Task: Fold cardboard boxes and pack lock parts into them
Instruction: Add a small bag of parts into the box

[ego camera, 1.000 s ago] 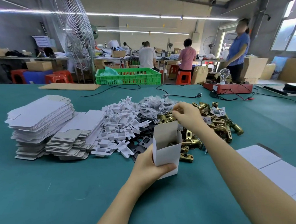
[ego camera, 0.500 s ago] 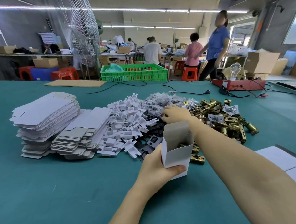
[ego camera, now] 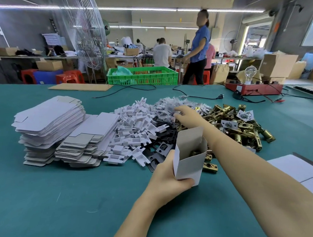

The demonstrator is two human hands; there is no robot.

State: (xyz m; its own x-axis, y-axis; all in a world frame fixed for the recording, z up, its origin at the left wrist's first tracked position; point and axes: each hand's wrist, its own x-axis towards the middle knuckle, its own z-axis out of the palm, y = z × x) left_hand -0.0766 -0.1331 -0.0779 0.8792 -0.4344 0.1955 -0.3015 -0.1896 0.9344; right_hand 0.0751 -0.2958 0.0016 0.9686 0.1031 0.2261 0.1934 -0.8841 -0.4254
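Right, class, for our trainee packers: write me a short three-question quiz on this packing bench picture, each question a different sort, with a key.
1. True or false: the folded box is closed at the top.
2. Which pile is the right hand reaching into?
A. flat box blanks
B. clear bagged parts
C. brass latches
3. Fill in: the left hand grips the ____.

Key:
1. False; its top is open, with a brass part inside.
2. B
3. Box

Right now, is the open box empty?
No. A brass part sits inside the box, which the left hand holds.
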